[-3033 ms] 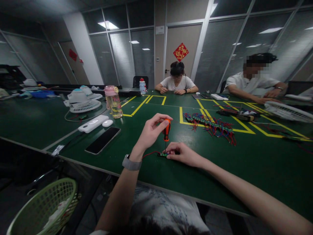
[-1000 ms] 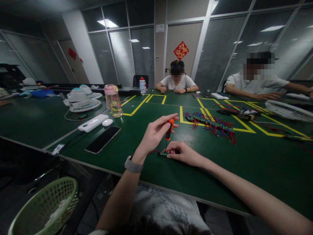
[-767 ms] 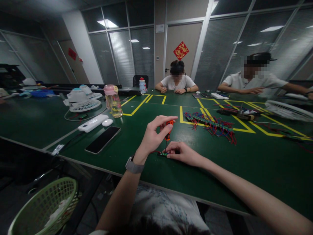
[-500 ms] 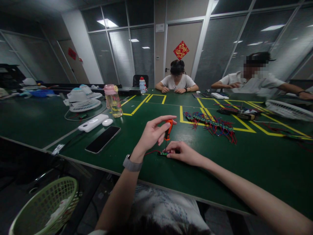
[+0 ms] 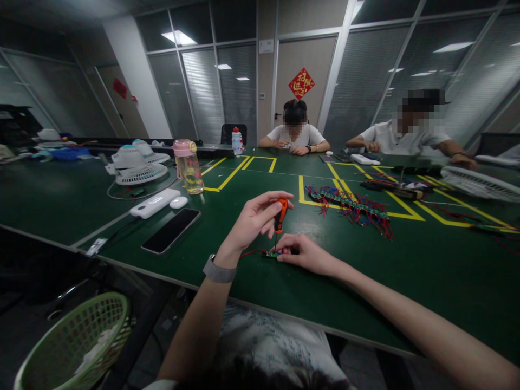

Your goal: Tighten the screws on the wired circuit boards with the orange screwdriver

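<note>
An orange-and-black screwdriver (image 5: 280, 215) stands nearly upright, gripped at its handle by my left hand (image 5: 255, 219). Its thin shaft reaches down to a small green circuit board (image 5: 270, 254) lying on the green table (image 5: 227, 227). From the right, my right hand (image 5: 303, 252) pinches the board's right end, with fingertips close to the screwdriver tip. A red wire (image 5: 252, 251) runs left from the board and passes behind my left wrist. Whether the tip sits in a screw is too small to tell.
A row of wired circuit boards (image 5: 349, 203) lies ahead to the right. On the left are a phone (image 5: 171, 231), a white power bank (image 5: 155, 204), a pink-lided bottle (image 5: 189, 168) and small fans (image 5: 140, 162). A green basket (image 5: 77, 330) stands below the table edge. Two people sit opposite.
My hands, the screwdriver and the board stay almost in place. Across the table, the person on the right has drawn an arm inward, and a dark object now shows near the large fan.
</note>
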`<state>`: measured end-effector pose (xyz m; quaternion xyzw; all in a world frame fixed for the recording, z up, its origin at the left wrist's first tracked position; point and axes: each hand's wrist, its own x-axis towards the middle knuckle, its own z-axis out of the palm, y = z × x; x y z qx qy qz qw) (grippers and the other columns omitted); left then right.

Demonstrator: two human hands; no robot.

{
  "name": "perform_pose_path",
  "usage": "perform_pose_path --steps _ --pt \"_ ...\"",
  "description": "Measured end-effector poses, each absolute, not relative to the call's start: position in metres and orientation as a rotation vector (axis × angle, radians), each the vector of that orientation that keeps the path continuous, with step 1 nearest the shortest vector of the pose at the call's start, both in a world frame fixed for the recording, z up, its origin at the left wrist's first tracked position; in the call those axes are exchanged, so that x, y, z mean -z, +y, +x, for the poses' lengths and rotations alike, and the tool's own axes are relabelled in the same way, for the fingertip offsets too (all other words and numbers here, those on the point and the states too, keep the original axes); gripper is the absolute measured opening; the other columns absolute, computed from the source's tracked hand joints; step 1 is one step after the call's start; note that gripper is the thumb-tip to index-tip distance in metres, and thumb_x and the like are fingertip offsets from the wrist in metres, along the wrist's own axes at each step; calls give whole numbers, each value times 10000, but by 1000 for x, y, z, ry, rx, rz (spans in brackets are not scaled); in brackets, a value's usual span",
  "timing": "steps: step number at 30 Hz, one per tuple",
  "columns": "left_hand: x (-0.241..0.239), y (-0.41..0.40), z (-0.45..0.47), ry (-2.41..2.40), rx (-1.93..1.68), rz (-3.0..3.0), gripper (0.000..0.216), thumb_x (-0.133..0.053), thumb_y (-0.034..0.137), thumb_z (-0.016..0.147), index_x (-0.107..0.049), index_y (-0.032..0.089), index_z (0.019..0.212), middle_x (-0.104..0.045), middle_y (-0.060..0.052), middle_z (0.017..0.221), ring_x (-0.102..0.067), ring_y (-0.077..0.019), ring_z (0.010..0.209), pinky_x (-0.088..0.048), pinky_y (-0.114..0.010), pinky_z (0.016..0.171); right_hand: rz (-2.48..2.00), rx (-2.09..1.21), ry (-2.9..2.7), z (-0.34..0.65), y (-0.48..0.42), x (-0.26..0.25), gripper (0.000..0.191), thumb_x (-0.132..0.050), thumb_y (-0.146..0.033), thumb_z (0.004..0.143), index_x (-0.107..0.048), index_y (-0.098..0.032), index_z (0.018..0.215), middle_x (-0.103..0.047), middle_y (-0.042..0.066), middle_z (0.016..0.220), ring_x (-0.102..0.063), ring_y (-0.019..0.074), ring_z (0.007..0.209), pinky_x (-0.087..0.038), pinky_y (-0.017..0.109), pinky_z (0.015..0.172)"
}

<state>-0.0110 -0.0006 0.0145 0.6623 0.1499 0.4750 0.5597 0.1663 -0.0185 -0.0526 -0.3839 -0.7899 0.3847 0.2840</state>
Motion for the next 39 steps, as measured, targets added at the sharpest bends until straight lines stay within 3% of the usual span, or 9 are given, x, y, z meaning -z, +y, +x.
perform_pose_path --steps 9,13,16,23,27,29,32,36,39 --pt "-15 -3 -9 513 -1295 1709 302 -684 317 791 -647 189 1062 -619 -29 950 -425 30 387 -289 -118 322 -1021 -1035 -2102 166 -18 53 200 -663 -275 784 -710 -138 921 -594 37 834 -517 132 681 -436 269 638" --pt "-16 -5 -8 495 -1299 1809 282 -535 347 893 -642 217 1120 -552 -41 1046 -448 31 422 -331 -124 350 -1022 -1041 -2102 165 -19 52 198 -661 -285 787 -708 -138 910 -603 39 838 -521 131 680 -437 269 648" --pt "-16 -5 -8 465 -1276 1823 295 -484 326 922 -622 238 1167 -545 -32 1000 -456 24 415 -327 -132 354 -1022 -1040 -2103 165 -19 52 199 -661 -289 788 -707 -137 908 -608 41 833 -526 135 681 -439 272 650" --pt "-17 -6 -7 504 -1407 1842 213 -666 273 807 -680 219 1012 -524 -12 973 -438 25 472 -333 -109 372 -1027 -1035 -2103 165 -19 52 210 -669 -292 785 -713 -139 922 -612 42 833 -526 135 675 -440 269 639" --pt "-15 -6 -7 475 -1355 1854 252 -502 300 912 -646 223 1104 -553 -59 1120 -433 35 423 -326 -129 356 -1026 -1032 -2104 165 -19 52 209 -664 -282 787 -712 -131 923 -620 50 851 -528 136 676 -441 272 641" --pt "-15 -6 -7 484 -1349 1862 263 -481 282 921 -634 219 1125 -581 -63 1098 -425 31 416 -315 -129 355 -1028 -1030 -2104 165 -19 52 203 -660 -275 788 -712 -131 921 -621 52 852 -525 136 674 -441 274 639" --pt "-15 -6 -5 522 -1430 1911 206 -597 255 854 -665 205 1042 -576 -32 978 -483 -9 531 -378 -120 425 -1029 -1025 -2105 166 -19 53 197 -658 -267 789 -713 -136 925 -620 51 850 -523 137 676 -441 277 640" --pt "-16 -6 -5 539 -1486 1965 223 -703 267 767 -685 204 980 -541 -25 962 -542 -64 700 -451 -133 528 -1029 -1034 -2101 166 -18 54 204 -660 -266 785 -713 -134 931 -608 45 845 -517 134 672 -439 275 634" --pt "-15 -6 -7 484 -1394 1892 230 -551 312 881 -666 208 1051 -573 -48 1054 -495 -9 526 -370 -127 405 -1030 -1035 -2104 166 -18 53 204 -657 -266 786 -712 -134 931 -598 40 839 -515 132 675 -435 274 636"
